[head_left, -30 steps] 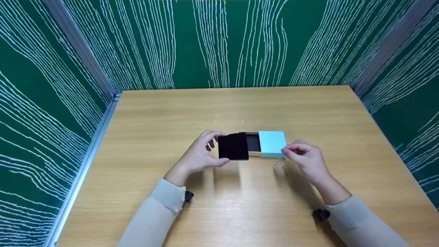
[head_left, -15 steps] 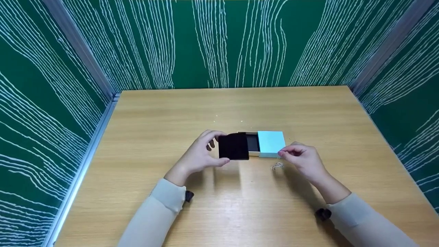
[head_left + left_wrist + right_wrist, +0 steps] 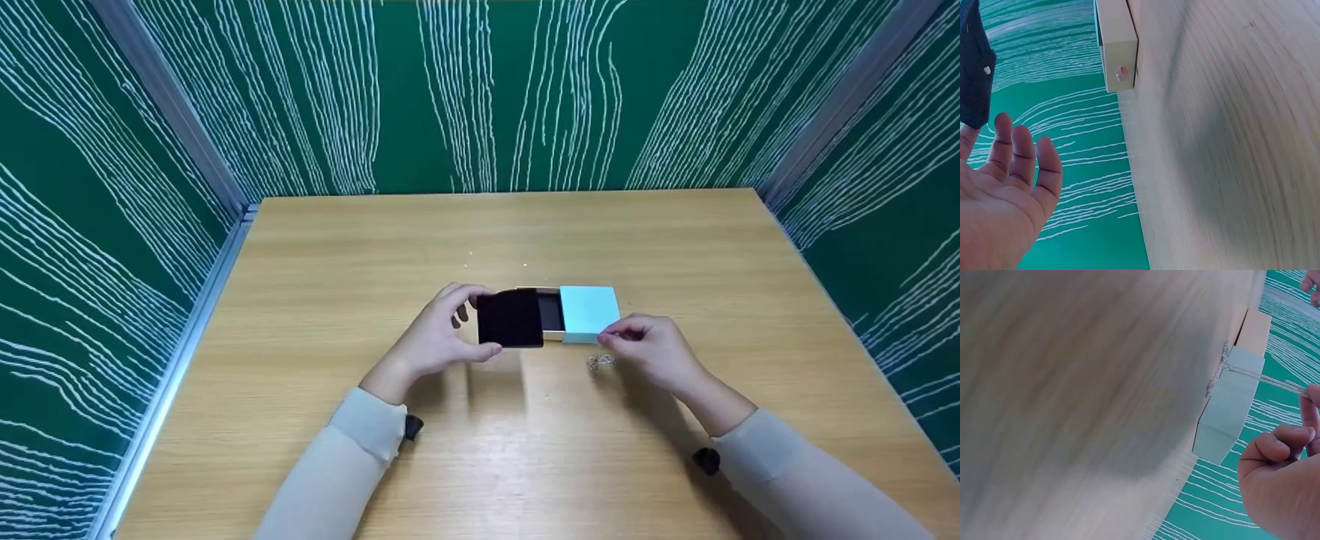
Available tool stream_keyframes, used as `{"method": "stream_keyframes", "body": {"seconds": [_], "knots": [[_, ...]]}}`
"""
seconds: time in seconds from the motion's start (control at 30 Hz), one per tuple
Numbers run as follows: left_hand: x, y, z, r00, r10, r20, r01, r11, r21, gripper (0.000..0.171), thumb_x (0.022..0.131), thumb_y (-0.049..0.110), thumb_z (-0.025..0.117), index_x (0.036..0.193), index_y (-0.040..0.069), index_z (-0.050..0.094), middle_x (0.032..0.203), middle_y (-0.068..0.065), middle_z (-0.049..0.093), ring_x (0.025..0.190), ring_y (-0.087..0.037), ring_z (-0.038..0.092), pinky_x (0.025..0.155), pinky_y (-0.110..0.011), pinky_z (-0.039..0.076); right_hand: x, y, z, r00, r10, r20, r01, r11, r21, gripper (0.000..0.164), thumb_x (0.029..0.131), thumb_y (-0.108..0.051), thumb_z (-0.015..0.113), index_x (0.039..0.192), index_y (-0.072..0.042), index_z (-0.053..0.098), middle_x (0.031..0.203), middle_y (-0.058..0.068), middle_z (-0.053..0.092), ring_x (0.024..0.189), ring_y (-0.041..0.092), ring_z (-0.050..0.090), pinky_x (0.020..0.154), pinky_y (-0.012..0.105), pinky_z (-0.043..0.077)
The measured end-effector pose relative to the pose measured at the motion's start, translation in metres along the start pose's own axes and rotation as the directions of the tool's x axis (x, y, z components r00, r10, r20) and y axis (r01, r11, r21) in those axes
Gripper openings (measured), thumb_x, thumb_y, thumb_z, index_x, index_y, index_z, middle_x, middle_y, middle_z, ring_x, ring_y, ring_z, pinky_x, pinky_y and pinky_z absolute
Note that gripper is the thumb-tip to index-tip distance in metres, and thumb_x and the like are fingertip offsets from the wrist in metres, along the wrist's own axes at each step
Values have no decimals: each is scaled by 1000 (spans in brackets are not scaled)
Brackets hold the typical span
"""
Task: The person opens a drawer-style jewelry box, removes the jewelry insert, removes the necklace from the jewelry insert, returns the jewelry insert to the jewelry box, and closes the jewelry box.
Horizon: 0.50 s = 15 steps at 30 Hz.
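Observation:
In the head view my left hand (image 3: 431,337) holds a square black velvety pad (image 3: 510,318) by its edges, thumb below and fingers above, raised off the table. My right hand (image 3: 656,351) pinches a thin silver chain (image 3: 1266,378) between thumb and fingertips. Its strands run down to a small heap of chain (image 3: 601,363) on the tabletop. Behind both hands is a small box with a light blue sleeve (image 3: 589,311) and a dark-lined drawer (image 3: 551,311) pulled partly out to the left. The black pad hides part of the drawer in this view.
The box stands on a wooden table (image 3: 480,465). Tiny pale specks (image 3: 471,253) lie farther back on it. Green walls (image 3: 412,97) with white wavy lines border the back and sides, and a metal rail (image 3: 180,367) follows the left edge.
My right hand has moved a little left and slightly lower, with the chain following it. The left hand and black pad have stayed nearly still.

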<state>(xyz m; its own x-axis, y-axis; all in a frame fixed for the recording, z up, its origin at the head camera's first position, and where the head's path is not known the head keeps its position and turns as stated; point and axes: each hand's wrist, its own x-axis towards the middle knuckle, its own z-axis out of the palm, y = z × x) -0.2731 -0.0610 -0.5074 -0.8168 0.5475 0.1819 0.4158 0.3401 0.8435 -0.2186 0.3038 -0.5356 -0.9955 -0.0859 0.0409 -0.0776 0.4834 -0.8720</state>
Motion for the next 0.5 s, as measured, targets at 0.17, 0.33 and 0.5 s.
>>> {"method": "stream_keyframes", "body": {"seconds": [0.17, 0.33, 0.5], "knots": [[0, -1, 0, 1000, -11, -1, 11, 1000, -12, 76, 74, 48, 92, 140, 37, 57, 126, 5, 55, 112, -52, 54, 91, -54, 49, 2, 9, 3, 1000, 5, 12, -6, 1000, 6, 16, 92, -12, 79, 102, 1, 79, 95, 12, 76, 79, 8, 62, 68, 19, 52], [-1, -2, 0, 1000, -18, 3, 18, 999, -32, 76, 74, 46, 92, 140, 38, 56, 128, 5, 54, 114, -52, 52, 93, -58, 48, 2, 14, 3, 999, 28, 33, -27, 999, -29, 16, 91, -17, 80, 100, -4, 81, 95, 11, 76, 80, 11, 63, 68, 21, 52], [-1, -3, -1, 1000, -18, -4, 17, 1000, -20, 75, 74, 47, 92, 140, 40, 56, 128, 5, 54, 113, -53, 53, 90, -49, 48, 3, 18, 2, 995, 70, 76, -62, 993, -104, 15, 92, -19, 80, 101, -7, 81, 92, 7, 75, 77, 11, 60, 65, 21, 50]]}}
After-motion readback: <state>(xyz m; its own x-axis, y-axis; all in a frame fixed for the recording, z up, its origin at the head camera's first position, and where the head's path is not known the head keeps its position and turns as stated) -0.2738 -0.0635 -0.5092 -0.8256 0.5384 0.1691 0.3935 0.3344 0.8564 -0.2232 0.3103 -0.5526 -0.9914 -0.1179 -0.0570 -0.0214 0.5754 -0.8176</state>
